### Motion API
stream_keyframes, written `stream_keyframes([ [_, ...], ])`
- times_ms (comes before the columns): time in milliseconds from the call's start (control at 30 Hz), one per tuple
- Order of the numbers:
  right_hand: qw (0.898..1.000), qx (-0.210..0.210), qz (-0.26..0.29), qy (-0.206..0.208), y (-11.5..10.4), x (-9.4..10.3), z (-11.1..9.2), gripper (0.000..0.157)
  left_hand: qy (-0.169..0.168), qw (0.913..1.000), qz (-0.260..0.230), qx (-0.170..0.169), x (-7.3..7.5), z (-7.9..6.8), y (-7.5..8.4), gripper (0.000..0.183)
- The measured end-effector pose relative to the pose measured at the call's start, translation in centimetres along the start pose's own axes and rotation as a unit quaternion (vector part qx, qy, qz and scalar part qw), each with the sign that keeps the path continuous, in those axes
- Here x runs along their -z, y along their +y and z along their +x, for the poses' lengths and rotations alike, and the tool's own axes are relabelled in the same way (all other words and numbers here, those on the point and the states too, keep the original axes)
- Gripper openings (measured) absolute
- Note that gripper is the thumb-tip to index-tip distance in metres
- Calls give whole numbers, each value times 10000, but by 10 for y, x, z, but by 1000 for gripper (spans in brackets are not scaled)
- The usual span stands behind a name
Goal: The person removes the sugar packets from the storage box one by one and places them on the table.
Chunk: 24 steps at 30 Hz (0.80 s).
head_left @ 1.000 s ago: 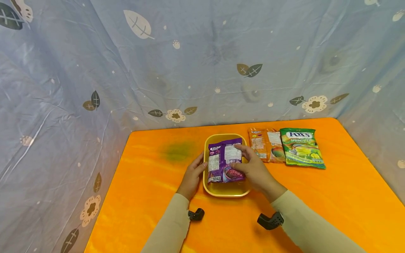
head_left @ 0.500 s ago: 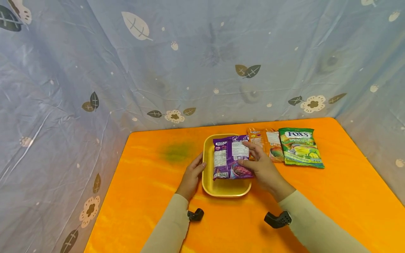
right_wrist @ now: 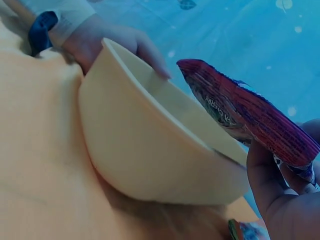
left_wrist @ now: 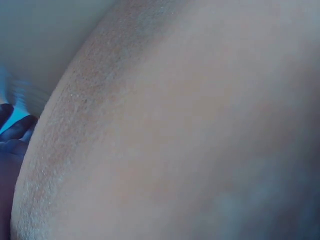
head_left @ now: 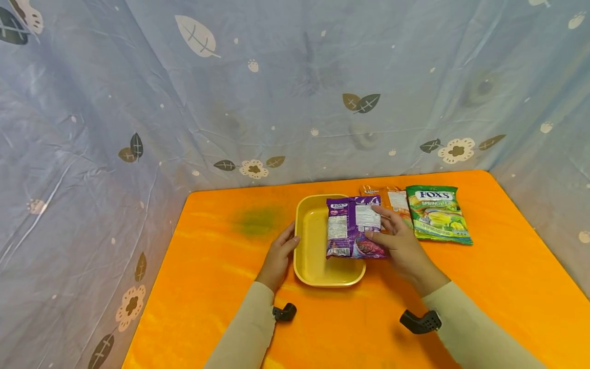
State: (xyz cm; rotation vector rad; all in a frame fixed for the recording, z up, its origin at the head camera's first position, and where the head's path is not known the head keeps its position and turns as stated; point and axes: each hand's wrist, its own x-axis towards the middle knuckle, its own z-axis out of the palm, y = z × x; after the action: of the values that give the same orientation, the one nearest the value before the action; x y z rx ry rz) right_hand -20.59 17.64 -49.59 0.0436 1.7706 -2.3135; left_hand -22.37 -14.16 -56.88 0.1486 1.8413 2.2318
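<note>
A purple Fox's candy bag [head_left: 338,225] is pinched at its right side by my right hand [head_left: 410,251]. In the head view it overlaps the right half of a yellow plastic tub [head_left: 310,256]; in the right wrist view the candy bag [right_wrist: 250,115] is tilted and held above the tub's rim [right_wrist: 150,102]. My left hand [head_left: 276,259] grips the tub's left wall, the thumb over the rim and the other fingers outside. Blurred skin fills most of the left wrist view.
Behind my right hand lies an orange candy bag [head_left: 397,199], partly hidden. Beside it is a green Fox's Spring Tea bag [head_left: 438,215]. An orange cloth [head_left: 221,266] covers the table, and a patterned blue-grey curtain [head_left: 295,77] hangs behind and at both sides.
My right hand has moved the purple candy bag rightward, from over the tub's middle to its right side, uncovering more of the tub's inside. My left hand stays on the tub.
</note>
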Motion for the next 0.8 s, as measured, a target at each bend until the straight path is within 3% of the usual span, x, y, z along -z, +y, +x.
stream_keyframes([
  [533, 9999, -122, -49, 99, 1, 38, -19, 72, 22, 10000, -88, 40, 0, 1, 0, 59],
  [800, 9990, 123, 428, 8, 4, 63, -33, 68, 20, 9999, -93, 37, 1, 2, -1, 62],
])
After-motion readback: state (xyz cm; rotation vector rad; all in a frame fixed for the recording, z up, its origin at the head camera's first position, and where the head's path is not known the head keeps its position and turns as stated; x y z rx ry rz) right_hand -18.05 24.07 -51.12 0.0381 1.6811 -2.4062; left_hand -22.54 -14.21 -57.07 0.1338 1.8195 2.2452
